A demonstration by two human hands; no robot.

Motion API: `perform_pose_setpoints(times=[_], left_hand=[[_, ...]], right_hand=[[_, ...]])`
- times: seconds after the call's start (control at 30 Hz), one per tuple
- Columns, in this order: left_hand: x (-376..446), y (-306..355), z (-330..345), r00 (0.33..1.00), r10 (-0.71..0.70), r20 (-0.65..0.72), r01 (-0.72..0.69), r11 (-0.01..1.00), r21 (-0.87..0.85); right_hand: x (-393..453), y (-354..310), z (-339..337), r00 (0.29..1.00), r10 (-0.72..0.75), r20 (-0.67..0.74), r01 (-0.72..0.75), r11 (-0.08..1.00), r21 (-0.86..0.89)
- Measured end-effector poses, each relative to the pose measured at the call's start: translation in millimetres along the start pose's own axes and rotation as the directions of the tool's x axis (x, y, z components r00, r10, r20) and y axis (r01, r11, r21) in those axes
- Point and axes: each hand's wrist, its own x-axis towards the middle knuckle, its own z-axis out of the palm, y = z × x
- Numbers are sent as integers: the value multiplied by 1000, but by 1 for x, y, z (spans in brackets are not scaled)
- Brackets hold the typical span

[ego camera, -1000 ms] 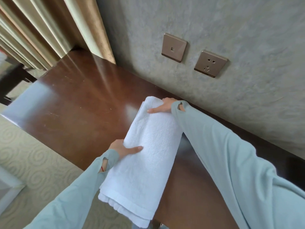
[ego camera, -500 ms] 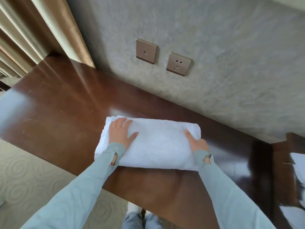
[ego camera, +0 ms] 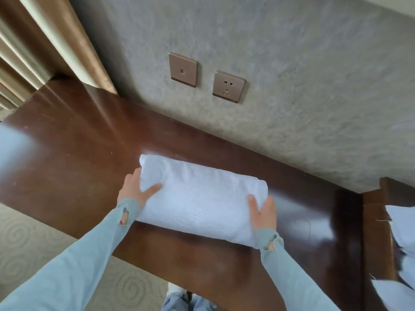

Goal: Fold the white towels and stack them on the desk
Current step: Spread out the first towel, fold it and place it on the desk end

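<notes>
A folded white towel (ego camera: 197,198) is lying flat on the dark wooden desk (ego camera: 78,153), its long side running roughly parallel to the grey wall (ego camera: 292,86) and sitting a little back from the desk's near edge. That placement is probably deliberate: squared to the wall, it is giving a tidy base for the other towels to be stacked on.

The left hand (ego camera: 134,187) is cupping the towel's left end, thumb lying on top of the cloth and the fingers wrapping round the end, where they are partly hidden. The right hand (ego camera: 262,212) is doing the same at the right end, thumb resting on top and the palm and fingers pressing against the side. Both hands are bracketing the bundle from its two ends, which is keeping the folded layers from sliding apart while the towel is being lined up or settled.

More white cloth (ego camera: 402,225), likely further towels, is showing at the far right edge beyond the desk's end, so the task is judged to be at an early stage, with one towel folded and placed. Two bronze plates are sitting on the wall above the desk: a switch plate (ego camera: 183,69) and a power socket (ego camera: 228,86). Curtains (ego camera: 45,41) are hanging at the left.
</notes>
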Motion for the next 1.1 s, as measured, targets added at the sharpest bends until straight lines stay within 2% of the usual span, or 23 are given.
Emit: perform_pose_setpoints(times=[0.13, 0.2, 0.27, 0.37, 0.4, 0.53, 0.63, 0.7, 0.83, 0.9, 1.1], left_hand=[[-5, 5, 15, 989, -18, -150, 43, 985, 167], [-3, 5, 12, 986, -61, -157, 87, 983, 159], [1, 4, 6, 979, -182, -92, 183, 983, 6], [4, 2, 0, 949, -316, 14, 316, 945, -84], [3, 3, -1, 943, -329, 50, 333, 937, -103], [1, 7, -8, 925, -335, 180, 362, 922, -141], [0, 10, -17, 886, -379, 268, 444, 860, -251], [-4, 15, -23, 868, -389, 308, 473, 838, -272], [-7, 17, -42, 854, -345, 390, 469, 835, -288], [-1, 13, -56, 871, -293, 395, 425, 852, -305], [56, -10, -129, 961, -153, 231, 220, 928, -302]], right_hand=[[7, -2, 2, 1000, 25, -1, -25, 998, -54], [9, -3, 1, 1000, 9, 4, -8, 997, -82], [11, -4, -1, 999, -38, 6, 39, 997, -67], [11, -4, -1, 996, 60, 65, -72, 978, 195], [11, -5, -1, 991, 115, 72, -129, 964, 230], [17, -6, -1, 967, 238, 92, -251, 951, 178], [20, -10, -8, 931, 284, 229, -342, 898, 276], [17, -15, -16, 917, 249, 311, -354, 868, 349], [8, -20, -21, 918, 150, 366, -299, 869, 394], [3, -24, -16, 922, 143, 359, -297, 857, 421], [-24, -86, 45, 942, 44, 333, -224, 820, 527]])
